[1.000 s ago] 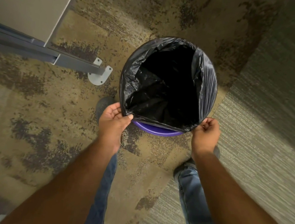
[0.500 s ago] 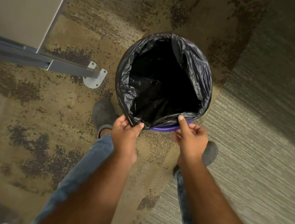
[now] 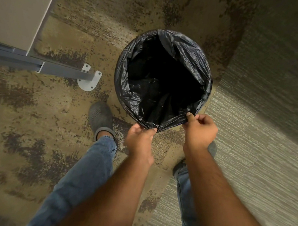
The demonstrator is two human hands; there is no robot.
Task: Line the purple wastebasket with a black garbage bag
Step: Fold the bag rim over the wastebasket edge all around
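The black garbage bag point(image 3: 129, 84) hangs open inside the round wastebasket on the carpet, its edge folded over the rim all around. The purple basket is almost wholly covered; only a thin dark sliver shows under the bag's near edge. My left hand point(image 3: 139, 139) pinches the bag's near edge at the front of the rim. My right hand point(image 3: 199, 129) pinches the same edge a little to the right. The stretch of bag between the two hands is pulled taut toward me.
A grey desk panel point(image 3: 17, 5) with a metal rail and a white foot bracket point(image 3: 88, 81) stands at the left, close to the basket. My two feet in dark shoes point(image 3: 100, 116) stand just before the basket. Patterned carpet lies all around.
Both hands moved closer together along the near rim, still gripping the bag. The purple rim seen earlier at the front is now covered by the bag.
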